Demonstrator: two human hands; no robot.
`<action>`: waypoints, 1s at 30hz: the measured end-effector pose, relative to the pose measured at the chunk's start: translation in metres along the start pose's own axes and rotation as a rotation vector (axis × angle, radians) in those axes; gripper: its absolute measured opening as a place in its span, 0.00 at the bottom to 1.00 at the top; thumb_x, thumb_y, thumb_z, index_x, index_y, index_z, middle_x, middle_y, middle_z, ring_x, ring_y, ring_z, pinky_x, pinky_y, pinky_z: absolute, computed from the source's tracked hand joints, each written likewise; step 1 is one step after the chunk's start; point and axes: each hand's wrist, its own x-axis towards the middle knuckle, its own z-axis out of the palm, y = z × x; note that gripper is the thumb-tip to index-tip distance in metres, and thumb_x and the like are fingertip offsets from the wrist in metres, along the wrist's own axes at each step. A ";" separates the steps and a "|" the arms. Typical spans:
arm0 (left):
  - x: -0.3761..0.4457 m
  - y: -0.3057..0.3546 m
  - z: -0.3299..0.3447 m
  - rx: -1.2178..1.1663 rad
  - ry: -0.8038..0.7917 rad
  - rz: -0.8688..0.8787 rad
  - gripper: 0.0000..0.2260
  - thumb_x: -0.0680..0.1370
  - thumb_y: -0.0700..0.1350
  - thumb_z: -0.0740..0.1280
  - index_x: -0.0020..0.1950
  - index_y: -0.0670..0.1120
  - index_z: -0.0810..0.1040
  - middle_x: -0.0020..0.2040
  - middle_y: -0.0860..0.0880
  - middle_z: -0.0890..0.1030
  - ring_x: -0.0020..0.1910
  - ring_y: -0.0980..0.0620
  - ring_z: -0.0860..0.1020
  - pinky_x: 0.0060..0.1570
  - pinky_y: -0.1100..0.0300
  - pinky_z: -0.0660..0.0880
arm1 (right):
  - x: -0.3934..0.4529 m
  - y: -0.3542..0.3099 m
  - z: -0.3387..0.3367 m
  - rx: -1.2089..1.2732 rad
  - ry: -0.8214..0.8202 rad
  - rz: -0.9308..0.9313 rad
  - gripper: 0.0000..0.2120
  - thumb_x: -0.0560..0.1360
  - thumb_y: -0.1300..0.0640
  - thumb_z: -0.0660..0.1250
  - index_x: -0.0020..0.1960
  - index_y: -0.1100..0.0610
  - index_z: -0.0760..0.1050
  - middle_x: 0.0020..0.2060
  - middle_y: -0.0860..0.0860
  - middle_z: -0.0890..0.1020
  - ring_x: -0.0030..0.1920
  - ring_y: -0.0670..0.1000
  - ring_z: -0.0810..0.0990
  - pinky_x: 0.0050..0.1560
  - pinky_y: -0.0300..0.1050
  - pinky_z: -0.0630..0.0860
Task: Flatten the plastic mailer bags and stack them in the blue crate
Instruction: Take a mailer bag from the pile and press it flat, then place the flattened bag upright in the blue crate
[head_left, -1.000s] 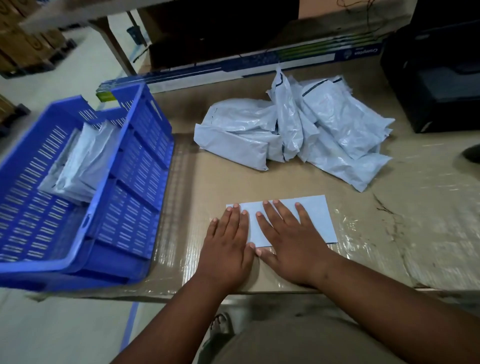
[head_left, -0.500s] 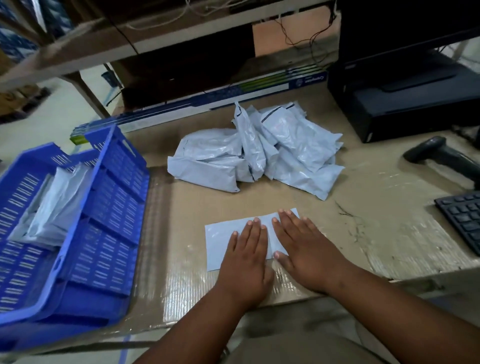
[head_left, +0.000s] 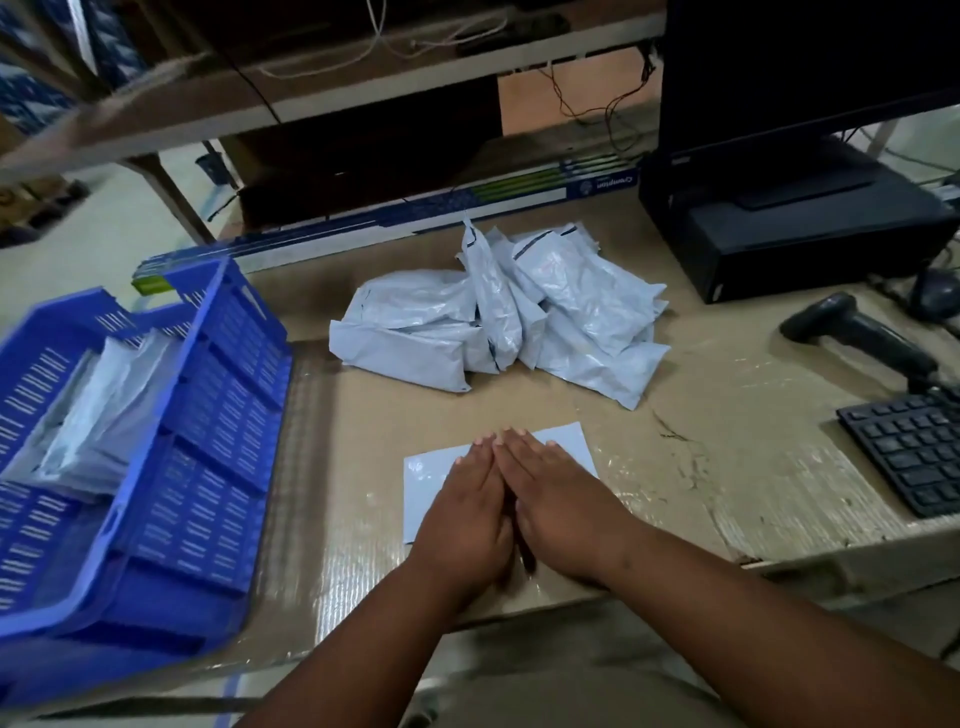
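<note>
A flat pale grey mailer bag (head_left: 423, 480) lies on the cardboard-covered table near its front edge. My left hand (head_left: 467, 512) and my right hand (head_left: 563, 506) rest palm-down on it, side by side and touching, fingers straight and held together. Behind them sits a heap of several puffy grey mailer bags (head_left: 498, 325). The blue crate (head_left: 208, 415) stands at the left edge of the table, with flattened bags (head_left: 96, 415) stacked inside it.
A black printer (head_left: 789, 218) stands at the back right, with a barcode scanner (head_left: 857, 332) and a keyboard (head_left: 914, 447) in front of it. A long blue-and-white box (head_left: 415, 218) lies along the back. A shelf (head_left: 311, 88) hangs overhead.
My hands have come together from a spread position to the middle of the flat bag. The camera view has tilted up and to the right, bringing scanner and keyboard into view.
</note>
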 end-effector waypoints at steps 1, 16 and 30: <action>-0.001 -0.003 0.004 0.054 -0.008 0.001 0.30 0.84 0.52 0.49 0.86 0.44 0.54 0.86 0.45 0.53 0.85 0.49 0.49 0.82 0.45 0.53 | 0.002 -0.001 0.006 0.002 -0.020 0.016 0.34 0.82 0.48 0.44 0.86 0.54 0.44 0.86 0.51 0.46 0.85 0.51 0.43 0.84 0.57 0.47; -0.040 -0.045 -0.019 0.123 0.063 -0.203 0.31 0.84 0.57 0.51 0.86 0.45 0.56 0.86 0.45 0.50 0.85 0.47 0.50 0.82 0.43 0.55 | -0.025 0.036 -0.003 -0.142 0.016 0.255 0.39 0.80 0.38 0.36 0.86 0.55 0.45 0.86 0.53 0.44 0.85 0.54 0.40 0.83 0.59 0.41; -0.035 -0.054 -0.031 0.224 -0.102 -0.345 0.39 0.80 0.69 0.40 0.87 0.49 0.49 0.87 0.50 0.44 0.85 0.52 0.42 0.83 0.45 0.44 | -0.030 0.047 0.010 -0.040 0.011 0.277 0.40 0.79 0.33 0.33 0.86 0.52 0.42 0.85 0.48 0.43 0.85 0.52 0.40 0.83 0.55 0.39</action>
